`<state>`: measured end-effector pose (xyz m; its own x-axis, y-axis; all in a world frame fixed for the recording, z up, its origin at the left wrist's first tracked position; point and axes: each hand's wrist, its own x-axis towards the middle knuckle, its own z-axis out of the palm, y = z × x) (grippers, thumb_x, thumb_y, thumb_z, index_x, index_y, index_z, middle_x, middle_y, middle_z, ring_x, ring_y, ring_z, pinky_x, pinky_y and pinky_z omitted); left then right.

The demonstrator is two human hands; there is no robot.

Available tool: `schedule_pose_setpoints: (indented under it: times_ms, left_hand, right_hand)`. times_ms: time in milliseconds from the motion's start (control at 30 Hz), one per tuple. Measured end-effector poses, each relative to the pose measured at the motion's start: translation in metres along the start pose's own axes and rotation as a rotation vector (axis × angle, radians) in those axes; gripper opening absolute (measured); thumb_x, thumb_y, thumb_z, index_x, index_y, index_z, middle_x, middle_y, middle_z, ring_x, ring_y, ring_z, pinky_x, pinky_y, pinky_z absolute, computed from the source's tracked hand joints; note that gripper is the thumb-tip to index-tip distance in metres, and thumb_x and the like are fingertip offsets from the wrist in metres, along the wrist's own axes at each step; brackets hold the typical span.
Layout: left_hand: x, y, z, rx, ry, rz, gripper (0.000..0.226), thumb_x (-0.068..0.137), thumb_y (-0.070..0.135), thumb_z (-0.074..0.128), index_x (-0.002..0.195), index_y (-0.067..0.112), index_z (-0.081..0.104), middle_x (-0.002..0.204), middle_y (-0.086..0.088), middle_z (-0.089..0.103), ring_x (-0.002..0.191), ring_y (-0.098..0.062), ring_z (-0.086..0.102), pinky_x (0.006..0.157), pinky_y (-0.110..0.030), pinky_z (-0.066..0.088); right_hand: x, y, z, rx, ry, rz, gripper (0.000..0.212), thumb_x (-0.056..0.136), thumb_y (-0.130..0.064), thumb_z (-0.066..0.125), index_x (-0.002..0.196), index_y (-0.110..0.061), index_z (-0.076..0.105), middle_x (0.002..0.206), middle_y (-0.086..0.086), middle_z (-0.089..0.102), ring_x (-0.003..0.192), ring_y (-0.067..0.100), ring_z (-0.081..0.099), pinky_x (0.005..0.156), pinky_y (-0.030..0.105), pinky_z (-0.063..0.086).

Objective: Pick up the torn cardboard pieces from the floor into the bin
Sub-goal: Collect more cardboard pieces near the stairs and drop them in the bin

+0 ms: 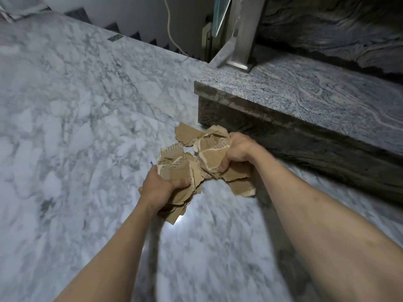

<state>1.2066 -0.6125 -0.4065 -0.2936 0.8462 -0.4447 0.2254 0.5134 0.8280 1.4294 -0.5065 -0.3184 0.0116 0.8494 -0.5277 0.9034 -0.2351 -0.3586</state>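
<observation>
Above marble floor (87,105), both hands' grip bunches unprinted cardboard pieces (209,153).

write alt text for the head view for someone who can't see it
Two bare hands gather torn cardboard pieces above a white marble floor: the left hand grips one bunch and the right hand grips another. A grey granite step rises just beyond, to the right, with a metal post on it. No bin is in view.
</observation>
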Motion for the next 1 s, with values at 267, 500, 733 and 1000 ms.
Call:
schedule_pose_setpoints:
  times_ms: [267,500,733,1000]
  left_hand:
    - [0.005,-0.013,0.007,-0.044,0.057,0.019,0.075,0.035,0.062,0.093,0.101,0.049,0.060,0.100,0.017,0.074,0.109,-0.026,0.065,0.097,-0.048,0.052]
    - [0.005,-0.008,0.009,-0.022,0.080,0.016,0.068,0.039,0.057,0.091,0.099,0.051,0.060,0.097,0.018,0.075,0.104,-0.020,0.067,0.101,-0.049,0.049]
    - [0.000,0.003,0.005,-0.002,0.036,0.007,0.074,0.038,0.057,0.093,0.104,0.042,0.064,0.098,0.017,0.075,0.102,-0.019,0.069,0.098,-0.049,0.051]
    - [-0.006,0.006,0.004,0.107,0.036,0.004,0.077,0.038,0.063,0.091,0.105,0.041,0.061,0.099,0.016,0.074,0.102,-0.019,0.067,0.101,-0.049,0.048]
  right_hand:
    - [0.050,-0.063,0.002,0.099,-0.263,-0.143,0.096,0.018,-0.033,0.100,0.106,-0.023,0.061,0.114,0.006,0.069,0.104,0.032,0.067,0.089,0.048,0.057]
    - [0.069,-0.069,0.013,0.050,-0.305,-0.034,0.104,0.026,-0.036,0.098,0.120,-0.013,0.057,0.119,0.008,0.063,0.104,0.035,0.062,0.089,0.051,0.057]
    - [0.051,-0.056,0.018,0.164,-0.134,-0.092,0.096,0.044,-0.026,0.099,0.125,-0.013,0.050,0.120,0.008,0.061,0.108,0.030,0.059,0.093,0.044,0.055]
    - [-0.033,0.055,0.036,1.073,0.089,0.092,0.070,0.054,0.000,0.093,0.116,-0.013,0.063,0.106,0.007,0.075,0.091,0.023,0.071,0.065,0.028,0.055]
